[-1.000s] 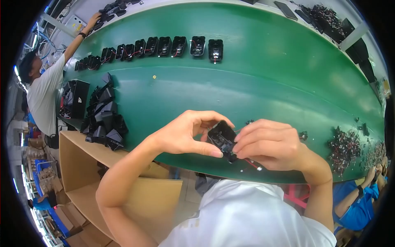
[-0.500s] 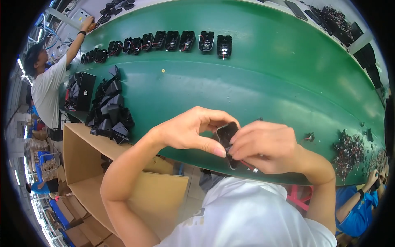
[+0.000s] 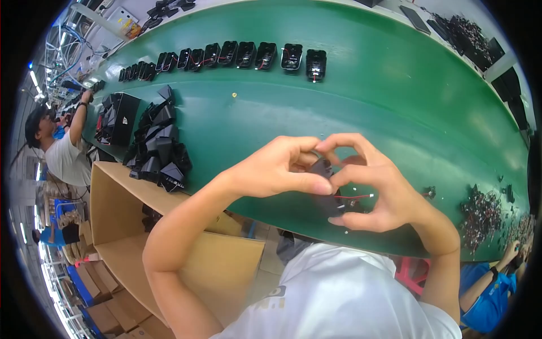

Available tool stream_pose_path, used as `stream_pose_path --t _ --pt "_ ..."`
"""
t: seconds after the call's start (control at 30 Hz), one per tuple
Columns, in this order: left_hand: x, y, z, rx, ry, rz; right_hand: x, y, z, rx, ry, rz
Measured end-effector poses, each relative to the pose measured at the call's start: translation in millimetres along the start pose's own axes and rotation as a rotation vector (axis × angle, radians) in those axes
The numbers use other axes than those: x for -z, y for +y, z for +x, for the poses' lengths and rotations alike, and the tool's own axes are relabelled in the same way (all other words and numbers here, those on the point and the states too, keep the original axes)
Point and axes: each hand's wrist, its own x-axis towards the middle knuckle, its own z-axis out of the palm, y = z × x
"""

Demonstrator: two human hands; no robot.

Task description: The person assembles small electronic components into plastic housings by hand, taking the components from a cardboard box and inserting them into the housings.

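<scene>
Over the near edge of the green table, both my hands hold a black plastic housing [image 3: 326,207], tilted on edge. My left hand [image 3: 282,168] pinches its left side, thumb in front and fingers curled behind. Bent around the right side is my right hand [image 3: 377,183], with its thumb at the lower end and a fingertip on the upper part. Between the right fingers and thumb show thin red wires [image 3: 353,197] with a small white plug. The inside of the housing is mostly hidden.
A row of black housings with wires [image 3: 246,55] runs along the far side. Black plastic parts [image 3: 162,144] lie heaped at left by a black box [image 3: 123,120]. An open cardboard box [image 3: 121,212] stands below. Small wired parts [image 3: 480,214] are piled right. Co-workers [image 3: 65,150] sit both sides.
The housing has turned more upright in my hands. My right fingers have spread from a tight pinch into a wide curve around it. At left, the co-worker's arm has drawn back and lowered.
</scene>
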Motion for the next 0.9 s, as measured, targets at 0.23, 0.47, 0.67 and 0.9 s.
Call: stream_pose_path --t 0.23,0.47,0.67,0.9 --pt "-21.3 19.2 4.0 0.105 0.445 0.143 -3.7 20.5 -1.4 -0.345 0.04 0.749" --pt "8.5 23.6 -26.4 0.066 0.63 0.776 7.2 39.2 2.0 -0.394 0.147 0.693" --pt "88.2 24.3 -122.3 0.46 0.932 1.542 95.2 98.7 15.5 -0.22 0.18 -0.751" --pt "93.6 11.8 -167.3 0.673 0.829 1.581 123.8 144.5 40.7 -0.295 0.185 -0.909"
